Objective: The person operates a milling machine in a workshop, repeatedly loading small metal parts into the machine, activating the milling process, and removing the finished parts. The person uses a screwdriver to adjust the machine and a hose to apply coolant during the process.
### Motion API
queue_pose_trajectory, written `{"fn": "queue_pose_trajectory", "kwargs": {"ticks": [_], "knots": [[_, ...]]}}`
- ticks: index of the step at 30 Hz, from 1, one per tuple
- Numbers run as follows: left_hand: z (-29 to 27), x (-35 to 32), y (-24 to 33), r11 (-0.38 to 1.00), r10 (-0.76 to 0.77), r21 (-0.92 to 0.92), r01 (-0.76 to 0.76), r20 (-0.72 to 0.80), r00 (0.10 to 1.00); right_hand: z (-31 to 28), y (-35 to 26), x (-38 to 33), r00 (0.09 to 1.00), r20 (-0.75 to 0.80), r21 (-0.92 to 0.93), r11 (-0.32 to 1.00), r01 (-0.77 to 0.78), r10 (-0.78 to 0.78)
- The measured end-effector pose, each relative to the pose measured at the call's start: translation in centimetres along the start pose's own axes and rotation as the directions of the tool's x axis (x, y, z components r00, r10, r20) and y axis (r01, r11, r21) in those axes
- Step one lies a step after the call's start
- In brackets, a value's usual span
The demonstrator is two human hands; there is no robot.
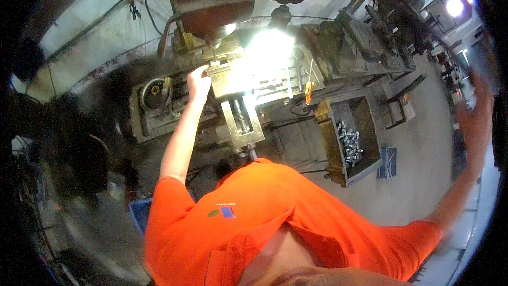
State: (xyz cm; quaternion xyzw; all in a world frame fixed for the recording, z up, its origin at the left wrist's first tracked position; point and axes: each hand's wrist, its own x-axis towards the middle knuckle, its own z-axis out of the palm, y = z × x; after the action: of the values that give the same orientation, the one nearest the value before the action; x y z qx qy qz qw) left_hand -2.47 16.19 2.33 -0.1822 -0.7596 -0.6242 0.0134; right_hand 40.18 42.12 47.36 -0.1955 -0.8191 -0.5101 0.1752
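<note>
My left hand (198,86) reaches up to the left side of a machine vise (226,83). Its fingers are drawn together at the jaws, next to a small pale piece (215,63); what they hold, if anything, is too small to make out. Just above, a cutting tool (215,47) points down from the dark red machine head (211,0). Out at the far right, my right hand (475,114) is raised away from the machine, smeared by motion. Its fingers look apart, and I see nothing in it.
A glaring lamp (270,45) washes out the middle of the machine table. Right of the vise lies an orange-handled tool (309,92). A yellowish bin (330,145) holds several small metal parts (350,144), with a blue box (388,162) beside it. A handwheel (154,93) sits at the left.
</note>
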Motion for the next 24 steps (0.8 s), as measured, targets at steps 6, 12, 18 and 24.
{"fn": "queue_pose_trajectory", "kwargs": {"ticks": [6, 12, 18, 24], "knots": [[-0.2, -0.2, -0.7, 0.998, -0.045, 0.052, 0.047, -0.033, 0.998, 0.7, -10.7, -6.9, 0.933, 0.360, 0.779, 0.556, -0.290, -0.018], [1.1, -0.1, -0.6, 0.999, -0.047, 0.004, 0.047, -0.030, 0.998, 6.0, -15.8, -10.7, 0.800, 0.598, 0.801, 0.078, -0.594, -0.048], [0.8, 0.0, -0.7, 0.997, -0.017, 0.079, 0.022, -0.055, 0.998, 5.5, -13.0, -8.8, 0.743, 0.642, 0.765, 0.087, -0.638, -0.190], [0.5, 0.1, -1.7, 0.999, 0.001, 0.049, 0.004, -0.101, 0.995, 4.3, -13.5, -6.8, 0.644, 0.712, 0.654, -0.067, -0.753, -0.279]]}}
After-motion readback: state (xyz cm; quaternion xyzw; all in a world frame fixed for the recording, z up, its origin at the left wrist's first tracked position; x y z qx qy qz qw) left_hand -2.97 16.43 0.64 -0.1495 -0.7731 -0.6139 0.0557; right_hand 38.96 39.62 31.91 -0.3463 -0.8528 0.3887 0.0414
